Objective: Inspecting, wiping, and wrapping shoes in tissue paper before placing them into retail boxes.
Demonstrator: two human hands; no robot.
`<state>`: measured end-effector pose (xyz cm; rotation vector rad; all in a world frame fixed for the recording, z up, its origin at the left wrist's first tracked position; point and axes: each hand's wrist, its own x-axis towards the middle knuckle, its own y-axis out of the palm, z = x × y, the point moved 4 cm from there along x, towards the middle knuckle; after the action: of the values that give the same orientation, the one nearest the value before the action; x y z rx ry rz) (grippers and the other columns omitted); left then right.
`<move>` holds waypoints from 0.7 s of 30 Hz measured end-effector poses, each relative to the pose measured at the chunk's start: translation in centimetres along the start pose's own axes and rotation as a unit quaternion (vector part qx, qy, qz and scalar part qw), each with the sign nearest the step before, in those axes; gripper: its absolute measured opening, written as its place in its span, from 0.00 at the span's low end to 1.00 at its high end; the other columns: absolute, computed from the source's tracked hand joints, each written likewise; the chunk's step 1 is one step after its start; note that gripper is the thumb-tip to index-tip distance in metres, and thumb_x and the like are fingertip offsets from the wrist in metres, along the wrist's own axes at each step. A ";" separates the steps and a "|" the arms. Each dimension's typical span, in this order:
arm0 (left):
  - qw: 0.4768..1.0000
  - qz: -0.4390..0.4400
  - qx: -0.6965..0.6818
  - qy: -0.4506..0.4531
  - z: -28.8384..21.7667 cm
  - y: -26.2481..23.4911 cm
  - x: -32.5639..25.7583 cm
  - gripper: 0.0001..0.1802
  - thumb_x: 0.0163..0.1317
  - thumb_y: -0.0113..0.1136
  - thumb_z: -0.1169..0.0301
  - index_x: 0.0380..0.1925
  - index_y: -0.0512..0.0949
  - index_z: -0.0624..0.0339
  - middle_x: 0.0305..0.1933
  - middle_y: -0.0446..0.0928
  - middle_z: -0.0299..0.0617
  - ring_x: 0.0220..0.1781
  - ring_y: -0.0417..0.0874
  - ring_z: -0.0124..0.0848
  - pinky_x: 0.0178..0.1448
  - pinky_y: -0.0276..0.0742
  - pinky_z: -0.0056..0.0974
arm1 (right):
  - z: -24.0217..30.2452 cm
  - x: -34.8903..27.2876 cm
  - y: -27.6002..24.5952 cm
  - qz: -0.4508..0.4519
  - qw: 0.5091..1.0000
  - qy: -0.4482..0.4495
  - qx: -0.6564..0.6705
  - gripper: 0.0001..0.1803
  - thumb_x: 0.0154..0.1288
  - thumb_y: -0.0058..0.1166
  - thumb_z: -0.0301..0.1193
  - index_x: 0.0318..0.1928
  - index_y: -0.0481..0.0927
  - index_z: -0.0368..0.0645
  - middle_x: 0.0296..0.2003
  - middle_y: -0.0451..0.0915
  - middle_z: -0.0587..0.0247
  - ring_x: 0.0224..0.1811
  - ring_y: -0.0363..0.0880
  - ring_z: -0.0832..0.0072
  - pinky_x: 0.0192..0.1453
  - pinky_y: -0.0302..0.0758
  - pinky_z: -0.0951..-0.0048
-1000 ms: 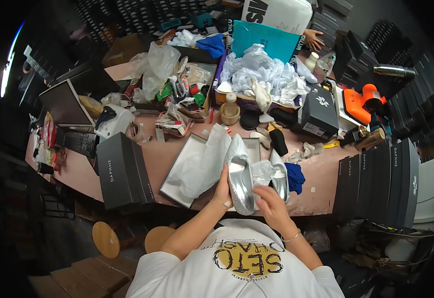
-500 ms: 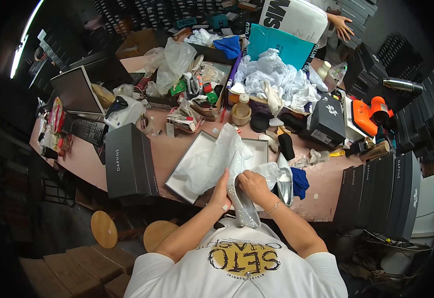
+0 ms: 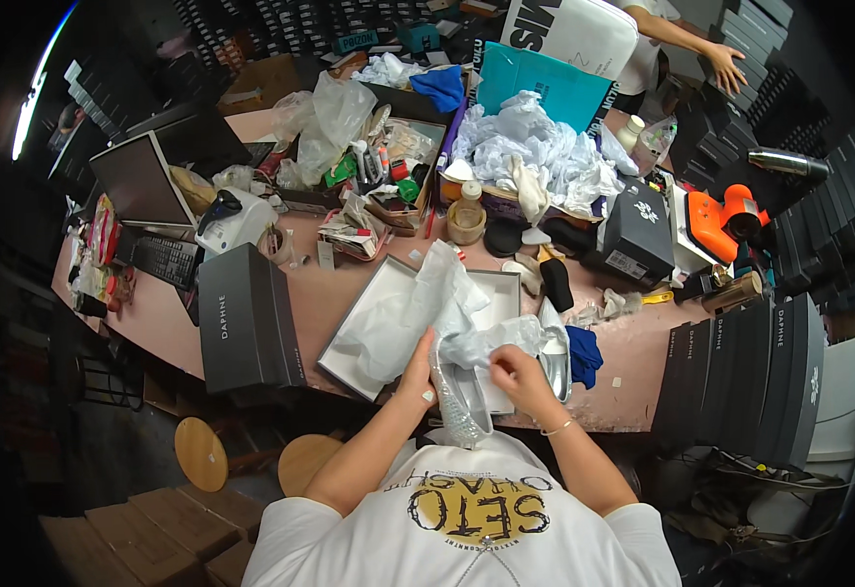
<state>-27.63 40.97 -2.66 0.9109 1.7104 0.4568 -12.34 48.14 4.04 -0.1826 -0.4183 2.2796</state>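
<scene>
A silver glittery shoe (image 3: 463, 416) stands toe down in front of my chest, and my left hand (image 3: 416, 372) is closed around its side. White tissue paper (image 3: 467, 344) shows at the upper end of the shoe and spreads toward the right. At that paper's lower edge my right hand (image 3: 527, 382) is closed with curled fingers, which seem to pinch it; the fingertips are partly hidden. Beyond my hands lies an open grey-edged white shoe box (image 3: 357, 344) with more tissue in it. A second silver shoe (image 3: 555, 360) lies right of my right hand, beside a blue cloth (image 3: 584, 354).
A dark shoe box (image 3: 244, 318) stands at left, and several dark boxes (image 3: 741, 377) line the right edge. Behind sit a carton of crumpled paper (image 3: 535, 147), a jar (image 3: 467, 217) and an orange device (image 3: 716, 230). Another person's hand (image 3: 726, 67) shows at far right.
My right hand has moved from the shoe's opening to the right, and tissue paper now stretches between them. The other person's arm has reached further right.
</scene>
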 end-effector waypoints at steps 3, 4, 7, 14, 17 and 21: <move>0.993 0.070 0.042 -0.082 -1.5 -0.6 -0.1 0.33 0.66 0.48 0.42 0.56 0.71 0.59 0.53 0.77 0.44 0.50 0.79 0.36 0.55 0.77 0.42 | -7.3 -1.9 -3.2 -0.083 0.946 0.179 0.258 0.03 0.64 0.51 0.25 0.37 0.74 0.39 0.27 0.75 0.72 0.29 0.73 0.83 0.34 0.69 0.81; 0.996 0.057 0.031 -0.062 -1.7 -0.9 -0.1 0.33 0.66 0.45 0.42 0.55 0.72 0.59 0.49 0.78 0.43 0.47 0.81 0.37 0.53 0.78 0.43 | -9.7 -2.2 -3.9 -0.098 0.949 0.222 0.202 0.04 0.64 0.51 0.25 0.37 0.75 0.38 0.26 0.76 0.70 0.29 0.73 0.82 0.34 0.70 0.80; 0.994 0.099 0.020 -0.031 -2.2 -1.2 0.1 0.31 0.69 0.43 0.45 0.57 0.70 0.60 0.53 0.77 0.47 0.50 0.81 0.38 0.52 0.80 0.45 | -9.0 -1.6 -5.1 -0.182 0.974 0.068 -0.115 0.10 0.61 0.54 0.26 0.43 0.75 0.38 0.32 0.77 0.61 0.32 0.77 0.72 0.36 0.74 0.72; 0.988 0.076 0.092 -0.095 0.3 -0.8 -0.2 0.36 0.64 0.48 0.40 0.58 0.69 0.60 0.53 0.76 0.46 0.52 0.79 0.36 0.55 0.78 0.43 | 3.8 1.2 2.2 0.094 0.938 -0.074 -0.324 0.13 0.59 0.58 0.33 0.42 0.75 0.41 0.38 0.75 0.53 0.39 0.78 0.52 0.41 0.76 0.58; 0.987 0.108 0.101 -0.065 -0.3 -0.6 -0.9 0.35 0.64 0.52 0.43 0.59 0.66 0.60 0.54 0.75 0.44 0.54 0.78 0.35 0.57 0.77 0.43 | 2.8 1.2 1.4 0.030 0.964 -0.096 -0.246 0.10 0.61 0.55 0.31 0.40 0.74 0.40 0.37 0.75 0.51 0.37 0.78 0.52 0.40 0.76 0.58; 0.978 0.144 0.134 -0.068 -0.3 -0.9 -1.6 0.31 0.61 0.62 0.52 0.58 0.66 0.59 0.50 0.75 0.42 0.53 0.79 0.33 0.55 0.79 0.41 | 4.6 3.9 -1.6 -0.010 0.983 -0.049 -0.174 0.08 0.63 0.53 0.27 0.42 0.73 0.37 0.34 0.76 0.50 0.33 0.78 0.59 0.39 0.75 0.65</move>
<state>-28.04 39.23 -2.14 1.3651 1.5429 0.3485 -15.10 50.91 8.91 -0.2410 -0.8678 2.1865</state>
